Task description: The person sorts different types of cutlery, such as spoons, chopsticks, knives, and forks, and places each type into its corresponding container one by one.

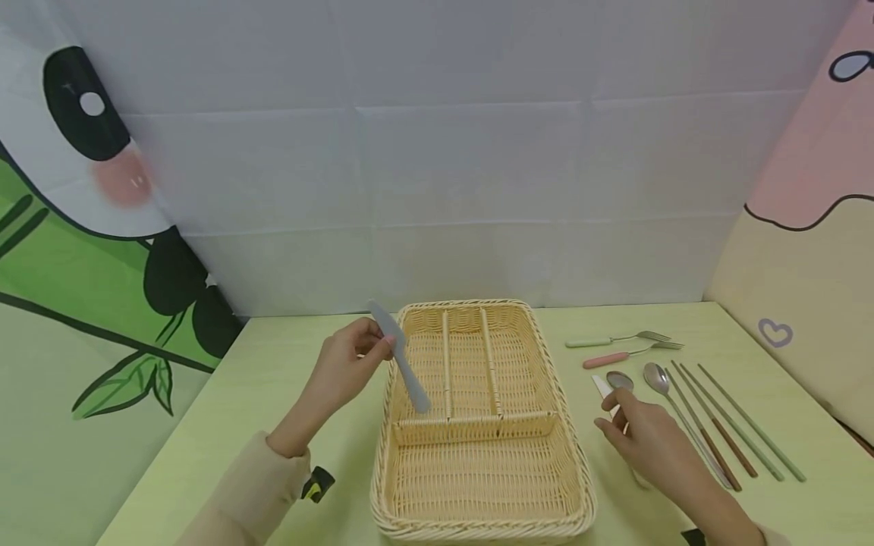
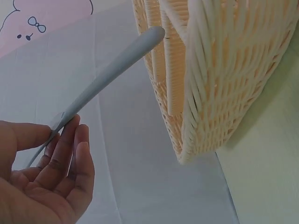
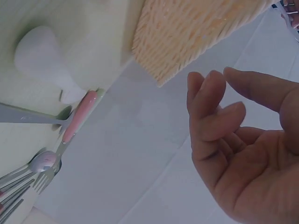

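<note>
In the head view, my left hand (image 1: 351, 360) pinches a grey-blue table knife (image 1: 410, 375) between thumb and fingers. The knife's rounded end hangs over the left back compartment of a wicker basket (image 1: 474, 428). Seen from the left wrist, the knife (image 2: 110, 74) slants up toward the basket's rim (image 2: 198, 70). To the right of the basket, my right hand (image 1: 645, 436) hovers above the cutlery with fingers loosely curled, holding nothing. Close to its fingertips are a metal spoon (image 1: 620, 380) and a white utensil (image 1: 601, 385), partly hidden by the hand.
Farther back lie a green-handled fork (image 1: 590, 343) and a pink-handled fork (image 1: 608, 360). Another metal spoon (image 1: 657, 378) lies beside several chopsticks (image 1: 751, 425) at the right. The basket's dividers (image 1: 478, 423) form three narrow compartments and one wide one. A wall sheet (image 1: 471, 167) rises behind.
</note>
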`<state>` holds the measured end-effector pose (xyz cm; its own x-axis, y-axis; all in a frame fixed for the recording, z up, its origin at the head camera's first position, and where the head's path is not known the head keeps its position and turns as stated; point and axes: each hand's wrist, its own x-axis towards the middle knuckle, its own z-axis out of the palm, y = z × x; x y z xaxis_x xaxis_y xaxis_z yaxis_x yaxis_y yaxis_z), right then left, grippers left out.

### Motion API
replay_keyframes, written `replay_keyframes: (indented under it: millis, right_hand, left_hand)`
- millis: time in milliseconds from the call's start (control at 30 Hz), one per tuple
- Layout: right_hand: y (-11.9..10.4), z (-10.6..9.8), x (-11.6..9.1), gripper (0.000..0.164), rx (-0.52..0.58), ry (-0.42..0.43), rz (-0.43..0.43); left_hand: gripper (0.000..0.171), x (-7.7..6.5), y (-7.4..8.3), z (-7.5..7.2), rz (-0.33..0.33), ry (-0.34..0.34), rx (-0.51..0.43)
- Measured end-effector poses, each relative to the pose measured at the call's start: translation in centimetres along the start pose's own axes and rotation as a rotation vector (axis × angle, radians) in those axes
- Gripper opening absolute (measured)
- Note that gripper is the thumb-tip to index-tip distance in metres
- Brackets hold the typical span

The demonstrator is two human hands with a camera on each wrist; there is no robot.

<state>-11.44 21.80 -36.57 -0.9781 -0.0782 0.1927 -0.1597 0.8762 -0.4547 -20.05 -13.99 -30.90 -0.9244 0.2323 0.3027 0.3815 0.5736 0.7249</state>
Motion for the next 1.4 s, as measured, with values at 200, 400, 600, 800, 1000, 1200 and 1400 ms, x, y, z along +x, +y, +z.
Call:
replay_keyframes:
  millis: [200,400,600,800,1000,1200,1400]
  right_hand:
    - [1.9,0.1,0.0,0.025,-0.032,-0.102,0.067]
    - [3.4,0.4,-0.2,0.031,-0.066,-0.168,0.101]
    - [4.4,0.8,-0.5,0.034,-0.046,-0.231,0.198]
    - [5.1,1.0,-0.4,0.032,-0.099,-0.242,0.186]
    - [5.4,1.2,-0.3,0.034,-0.101,-0.292,0.233]
    - [5.6,1.4,-0.2,0.035,-0.089,-0.345,0.269]
    - [5.8,1.7,-0.2,0.035,-0.081,-0.335,0.26]
  left_hand:
    - [0.016,0.8,-0.6,0.6,-0.006,-0.004,0.037]
    - [0.015,1.4,-1.2,1.4,-0.019,-0.04,0.074]
    - [0.014,1.8,-1.9,2.1,-0.042,-0.095,0.124]
    - [0.013,2.2,-2.4,3.0,-0.03,-0.138,0.182]
    - [0.013,2.4,-2.7,3.8,-0.053,-0.17,0.205]
    - [0.012,2.7,-3.0,4.2,-0.042,-0.186,0.234]
    - [0.009,3.1,-3.3,4.6,-0.052,-0.185,0.245]
